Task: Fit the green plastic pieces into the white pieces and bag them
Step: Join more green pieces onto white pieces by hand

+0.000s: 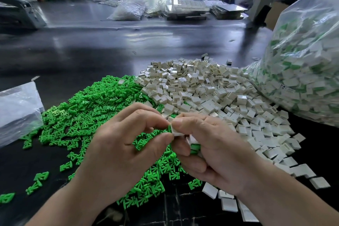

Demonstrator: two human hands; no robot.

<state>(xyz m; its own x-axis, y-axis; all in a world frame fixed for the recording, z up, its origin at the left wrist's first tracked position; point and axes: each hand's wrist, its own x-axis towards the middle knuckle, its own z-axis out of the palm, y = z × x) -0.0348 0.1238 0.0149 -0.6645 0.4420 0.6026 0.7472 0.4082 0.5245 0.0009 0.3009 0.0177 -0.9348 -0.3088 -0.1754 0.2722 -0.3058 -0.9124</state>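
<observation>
Green pieces (95,108) lie in a loose heap on the black desk (91,51), spreading from the middle toward the near left corner. White pieces (201,88) are heaped just beside them on the right. The two heaps touch along a ragged line, and the white ones spill down to the near right edge. A big clear bag (308,60) packed with white-and-green parts leans at the right edge, its foot touching the white heap. A smaller clear bag (16,108) lies at the left edge, touching the green heap.

Above the near middle, the left hand (117,145) pinches a green piece (169,128) between thumb and forefinger. Its tip meets a white piece (177,131), which the right hand (216,152) grips between thumb and forefinger. That hand's other fingers curl round a few more parts (194,146) in the palm. Beyond the heaps a broad open strip of desk runs up to the trays (187,8) at the far edge.
</observation>
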